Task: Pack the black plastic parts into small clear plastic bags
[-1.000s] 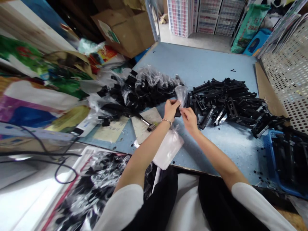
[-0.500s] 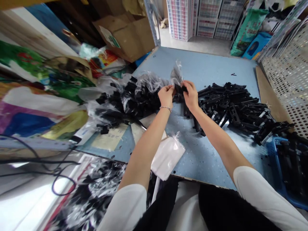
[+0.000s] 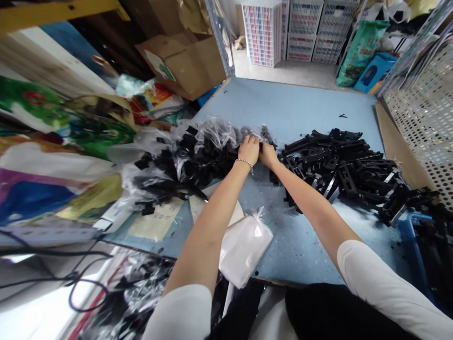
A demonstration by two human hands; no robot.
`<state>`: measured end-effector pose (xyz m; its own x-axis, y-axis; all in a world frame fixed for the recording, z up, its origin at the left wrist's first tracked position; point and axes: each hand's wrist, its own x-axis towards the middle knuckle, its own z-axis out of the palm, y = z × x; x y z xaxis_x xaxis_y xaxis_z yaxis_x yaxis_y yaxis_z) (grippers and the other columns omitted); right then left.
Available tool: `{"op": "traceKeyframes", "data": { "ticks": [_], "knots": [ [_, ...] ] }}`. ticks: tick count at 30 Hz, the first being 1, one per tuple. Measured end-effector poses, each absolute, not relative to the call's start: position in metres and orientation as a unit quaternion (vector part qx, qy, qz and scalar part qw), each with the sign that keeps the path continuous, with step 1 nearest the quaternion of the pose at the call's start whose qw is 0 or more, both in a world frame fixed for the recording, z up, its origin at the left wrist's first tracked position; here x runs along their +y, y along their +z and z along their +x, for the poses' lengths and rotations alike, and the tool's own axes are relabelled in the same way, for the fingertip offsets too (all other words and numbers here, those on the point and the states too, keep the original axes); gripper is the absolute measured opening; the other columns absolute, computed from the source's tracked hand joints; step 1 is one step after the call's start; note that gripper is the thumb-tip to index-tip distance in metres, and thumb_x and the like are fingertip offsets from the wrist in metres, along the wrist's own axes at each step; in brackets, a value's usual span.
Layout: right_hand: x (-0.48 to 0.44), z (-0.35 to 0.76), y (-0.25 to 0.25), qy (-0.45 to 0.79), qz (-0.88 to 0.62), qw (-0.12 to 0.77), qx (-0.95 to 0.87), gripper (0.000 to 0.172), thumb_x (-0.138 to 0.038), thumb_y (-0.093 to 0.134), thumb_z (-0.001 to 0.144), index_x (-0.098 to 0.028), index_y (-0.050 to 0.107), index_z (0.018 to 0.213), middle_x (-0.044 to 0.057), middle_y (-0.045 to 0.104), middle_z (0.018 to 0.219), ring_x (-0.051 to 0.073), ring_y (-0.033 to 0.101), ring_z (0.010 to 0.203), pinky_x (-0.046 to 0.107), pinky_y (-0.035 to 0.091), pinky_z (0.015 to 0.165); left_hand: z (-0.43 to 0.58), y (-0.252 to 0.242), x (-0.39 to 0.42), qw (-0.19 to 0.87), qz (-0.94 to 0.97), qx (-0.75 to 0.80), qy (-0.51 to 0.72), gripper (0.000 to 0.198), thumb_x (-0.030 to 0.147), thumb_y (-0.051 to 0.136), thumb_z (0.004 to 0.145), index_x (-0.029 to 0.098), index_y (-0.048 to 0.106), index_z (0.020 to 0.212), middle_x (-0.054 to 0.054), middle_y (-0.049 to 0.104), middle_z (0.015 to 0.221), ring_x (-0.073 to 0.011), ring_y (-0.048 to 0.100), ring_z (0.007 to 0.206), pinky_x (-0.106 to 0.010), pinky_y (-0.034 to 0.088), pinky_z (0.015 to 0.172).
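Note:
My left hand [image 3: 248, 149] is at the right end of a row of clear plastic bags with black plastic parts [image 3: 215, 144], its fingers curled down over the bagged black parts. Close beside it, my right hand [image 3: 268, 155] is closed on the same bundle; a dark bagged end [image 3: 265, 132] shows just beyond the fingers. The palms and fingertips are hidden. To the right lies a heap of loose black plastic parts [image 3: 339, 163]. Nearer my body, a packet of flat white plastic bags [image 3: 245, 248] rests on the blue table [image 3: 300, 248].
A blue basket [image 3: 412, 236] of black parts stands at the right edge. Cardboard [image 3: 403, 146] and a perforated panel [image 3: 421, 108] border that side. A cardboard box [image 3: 187, 61] and colourful sacks [image 3: 102, 132] crowd the left. More bagged parts [image 3: 138, 288] lie below the table.
Both hands have lowered onto the right end of the bagged row, with the bundle they were pinching. The raised clear bag top no longer stands up. The view has shifted slightly.

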<state>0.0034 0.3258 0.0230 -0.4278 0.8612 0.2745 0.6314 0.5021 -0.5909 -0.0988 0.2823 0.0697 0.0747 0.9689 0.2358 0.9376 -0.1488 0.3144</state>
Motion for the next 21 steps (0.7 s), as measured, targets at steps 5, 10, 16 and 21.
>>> {"op": "traceKeyframes", "data": {
  "ticks": [5, 10, 16, 21],
  "knots": [
    [0.269, 0.053, 0.042, 0.188, -0.445, 0.219, -0.848, 0.042, -0.011, 0.058, 0.09, -0.007, 0.06, 0.132, 0.022, 0.06, 0.138, 0.031, 0.055, 0.131, 0.047, 0.042, 0.115, -0.1, 0.068, 0.272, 0.043, 0.74, 0.645, 0.188, 0.055, 0.011, 0.028, 0.096, 0.006, 0.054, 0.144, -0.024, 0.05, 0.152, -0.0337, 0.034, 0.151, -0.059, 0.024, 0.123],
    [0.167, 0.152, 0.046, 0.108, -0.468, 0.211, -0.851, 0.037, -0.026, 0.053, 0.1, -0.02, 0.062, 0.135, 0.014, 0.06, 0.143, 0.03, 0.052, 0.137, 0.052, 0.04, 0.117, -0.069, 0.064, 0.22, 0.032, 0.785, 0.586, 0.199, 0.051, 0.015, 0.039, 0.097, 0.012, 0.053, 0.146, -0.018, 0.046, 0.156, -0.0323, 0.032, 0.152, -0.053, 0.02, 0.126],
    [0.103, 0.259, 0.016, 0.062, -0.492, 0.155, -0.855, 0.028, -0.023, 0.05, 0.101, -0.021, 0.07, 0.121, 0.011, 0.054, 0.153, 0.032, 0.04, 0.15, 0.059, 0.033, 0.122, 0.03, 0.031, 0.135, 0.216, 0.756, 0.607, 0.12, 0.067, 0.043, 0.064, 0.093, 0.01, 0.046, 0.149, -0.027, 0.047, 0.152, -0.04, 0.042, 0.143, -0.054, 0.039, 0.115],
    [0.099, 0.292, 0.023, 0.153, -0.484, 0.25, -0.824, 0.03, -0.022, 0.05, 0.098, -0.021, 0.07, 0.12, 0.014, 0.061, 0.144, 0.032, 0.048, 0.144, 0.062, 0.036, 0.12, 0.061, 0.026, 0.106, 0.291, 0.673, 0.646, 0.214, 0.053, 0.013, 0.065, 0.082, 0.015, 0.058, 0.135, -0.024, 0.036, 0.16, -0.0418, 0.041, 0.144, -0.06, 0.034, 0.117]
  ]
}}
